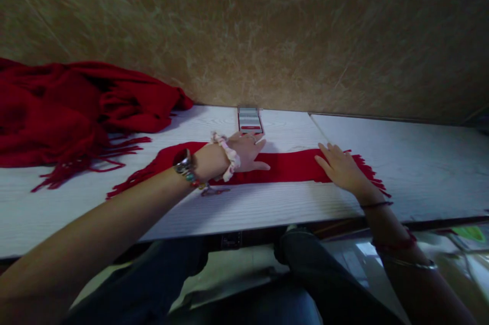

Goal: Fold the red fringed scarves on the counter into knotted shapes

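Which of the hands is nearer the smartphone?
Left. The left hand is just by the near edge of the smartphone; the right hand is well to its right.

Pretty dim, murky shot. Wall (244,24) darker toward top right. Soft shadow under left forearm (133,218) on white tabletop (405,157). Glare on floor (365,250). Red scarf (292,167) weave lost. Lower right corner blurry, stretched.

Red scarf (292,166) partly hidden (beneath left hand (247,152))
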### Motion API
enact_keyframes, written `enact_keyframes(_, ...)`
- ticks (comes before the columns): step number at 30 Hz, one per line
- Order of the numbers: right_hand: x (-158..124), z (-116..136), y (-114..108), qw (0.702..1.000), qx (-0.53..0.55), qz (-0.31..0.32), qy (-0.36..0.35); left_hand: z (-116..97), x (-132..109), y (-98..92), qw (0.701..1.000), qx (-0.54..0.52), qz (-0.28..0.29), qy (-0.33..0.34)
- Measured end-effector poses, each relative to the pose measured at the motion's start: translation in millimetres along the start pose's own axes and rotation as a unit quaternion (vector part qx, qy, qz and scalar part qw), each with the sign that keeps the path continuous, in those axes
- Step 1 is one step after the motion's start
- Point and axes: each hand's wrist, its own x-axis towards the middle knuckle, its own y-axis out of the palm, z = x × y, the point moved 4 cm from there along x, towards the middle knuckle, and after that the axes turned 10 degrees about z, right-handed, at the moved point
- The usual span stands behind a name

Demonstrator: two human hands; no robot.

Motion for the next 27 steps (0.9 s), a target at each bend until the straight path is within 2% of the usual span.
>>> enact_keyframes(3,-3.4,14.4,-13.0,1.0,-0.014,-0.025,-0.008,18.6,-15.5,2.9,0.997,0.004,0.044,-0.056)
enact_keyframes(5,-3.6,25.8,-15.0,0.999,-0.012,-0.01,-0.033,19.7,-18.9,9.7,0.996,-0.033,0.06,-0.054)
enact_keyframes(9,-1.0,36.6,-5.8,0.998,0.0,0.048,-0.046,8.0,-16.9,21.8,0.997,-0.047,0.028,-0.054)
enact_keyframes(12,0.9,35.7,-1.4,0.998,0.01,0.05,-0.04,-6.9,-11.8,22.1,0.999,0.005,-0.014,-0.05)
enact_keyframes(16,2.4,31.4,-1.1,0.997,0.007,0.059,-0.053,-29.4,-0.1,21.9,0.999,0.025,-0.032,0.023)
enact_keyframes(18,2.1,25.2,-0.9,0.996,0.005,0.063,-0.064,-36.2,5.2,27.7,0.998,0.006,-0.022,0.056)
enact_keyframes(20,0.8,12.7,1.2,0.996,0.008,0.064,-0.064,-38.1,7.9,35.1,0.998,-0.008,-0.024,0.062)
enact_keyframes(23,-3.4,-17.6,7.2,0.998,0.02,0.056,-0.013,-36.5,6.8,42.7,0.998,-0.018,-0.042,0.047)
enact_keyframes(27,-12.2,-52.2,13.5,0.996,0.048,0.052,0.061,-34.9,4.3,43.7,0.998,-0.021,-0.043,0.045)
